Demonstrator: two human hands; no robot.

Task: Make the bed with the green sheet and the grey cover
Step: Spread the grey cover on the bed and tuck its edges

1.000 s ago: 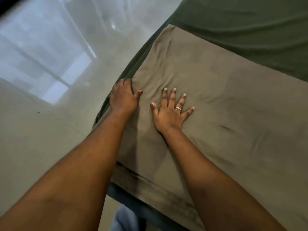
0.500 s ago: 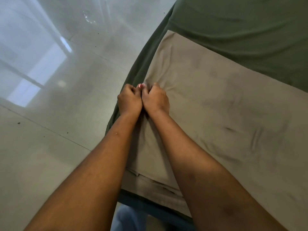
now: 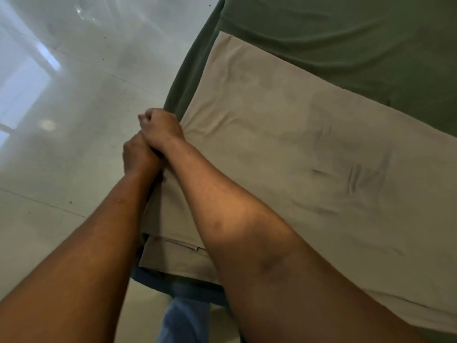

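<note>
Both hands are bunched up together at the side of the bed. The right hand [image 3: 160, 127] is curled tight on the edge of the grey cover [image 3: 284, 149], and the fabric puckers out to its right. The left hand [image 3: 139, 155] sits just behind it, touching its wrist. Its fingers are tucked under, so I honestly can't tell what it's gripping. The green sheet [image 3: 346, 45] lies under the cover and stretches beyond the hands. There's shiny floor [image 3: 61, 144] to their left.

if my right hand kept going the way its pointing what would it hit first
Probably only the tiled floor: the right hand points out beyond the green sheet, though depth is unclear.
</note>
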